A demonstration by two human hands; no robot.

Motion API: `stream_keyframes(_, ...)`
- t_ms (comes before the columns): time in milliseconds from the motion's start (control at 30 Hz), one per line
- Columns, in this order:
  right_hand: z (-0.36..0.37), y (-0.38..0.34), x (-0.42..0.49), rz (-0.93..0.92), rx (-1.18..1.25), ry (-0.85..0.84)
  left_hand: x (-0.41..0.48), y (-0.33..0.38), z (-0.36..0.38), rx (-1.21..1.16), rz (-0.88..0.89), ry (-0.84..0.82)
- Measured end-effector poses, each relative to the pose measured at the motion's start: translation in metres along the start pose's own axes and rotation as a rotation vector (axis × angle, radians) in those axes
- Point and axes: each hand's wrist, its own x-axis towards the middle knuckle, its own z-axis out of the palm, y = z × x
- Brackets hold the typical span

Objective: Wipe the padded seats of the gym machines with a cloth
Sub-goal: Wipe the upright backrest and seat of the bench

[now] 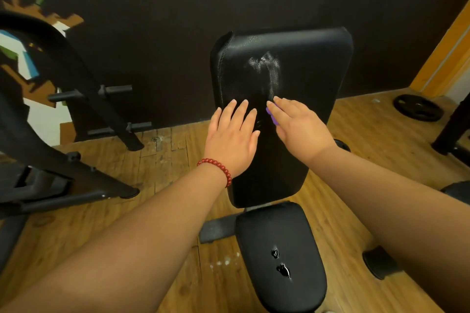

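Head view, nearest first: the seat (pixel 279 236) lies below the arms, untouched, with two tears (pixel 281 265) in its cover. A cloth dragged across them could snag and pull them wider, so light strokes along the rips look safer. White specks (pixel 223 262) dot the floor (pixel 152 160) beside it.

Farther up, both hands lie on the tilted backrest (pixel 310 63). The left hand (pixel 232 134), a bracelet (pixel 216 168) at its wrist, rests flat with straight fingers and holds nothing. The right hand (pixel 297 124) is flat too, its straight fingers pressing the purple cloth (pixel 271 116) against the pad. Only a sliver of cloth shows at the hand's edge, so how it is folded cannot be told. With so little cloth past the palm, bare fingers may spread residue instead of lifting it, or the cloth may slip out under a hard push.

Just beyond the right fingertips a white smear (pixel 267 66) sits on the upper backrest, apart from the cloth and seemingly not yet wiped. A stroke that stops short would leave it there.

The backrest is narrow, and the left hand lies near its left edge, so a sideways sweep could run off the pad. Bare pad remains above the smear before the top edge, with the wall (pixel 178 20) behind. The rack (pixel 84 89) at left and the plate (pixel 417 107) on the floor at far right stand well apart.
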Motion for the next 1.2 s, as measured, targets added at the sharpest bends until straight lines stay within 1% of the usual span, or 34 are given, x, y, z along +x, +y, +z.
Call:
stream_keyframes(133,0.008,0.027,0.008,-0.13,-0.056,0.065,0.009,0.011,0.001,0.052,-0.062,0.026)
stream_keyframes(200,0.012,0.041,0.011,-0.2,-0.035,0.103,0.014,0.017,0.001,0.094,-0.098,0.04)
stream_keyframes(367,0.011,0.079,0.017,-0.39,0.0,0.268,0.029,0.033,-0.003,0.197,-0.192,0.072)
stream_keyframes(467,0.006,0.095,0.027,-0.503,-0.009,0.332,0.04,0.039,-0.008,0.235,-0.254,0.099)
stream_keyframes(600,-0.007,0.103,0.047,-0.639,-0.011,0.407,0.057,0.039,-0.023,0.285,-0.319,0.121)
stream_keyframes(767,-0.031,0.097,0.08,-0.74,-0.018,0.444,0.072,0.024,-0.039,0.316,-0.374,0.151)
stream_keyframes(933,-0.034,0.085,0.112,-0.85,-0.121,0.502,0.074,0.0,-0.042,0.297,-0.285,0.157)
stream_keyframes(1100,-0.018,0.092,0.121,-0.851,-0.273,0.587,0.077,-0.028,-0.06,0.264,-0.063,0.223)
stream_keyframes(1167,-0.013,0.095,0.123,-0.848,-0.276,0.611,0.083,-0.038,-0.068,0.197,0.01,0.249)
stream_keyframes(1200,-0.011,0.095,0.125,-0.848,-0.263,0.613,0.087,-0.043,-0.072,0.174,0.025,0.237)
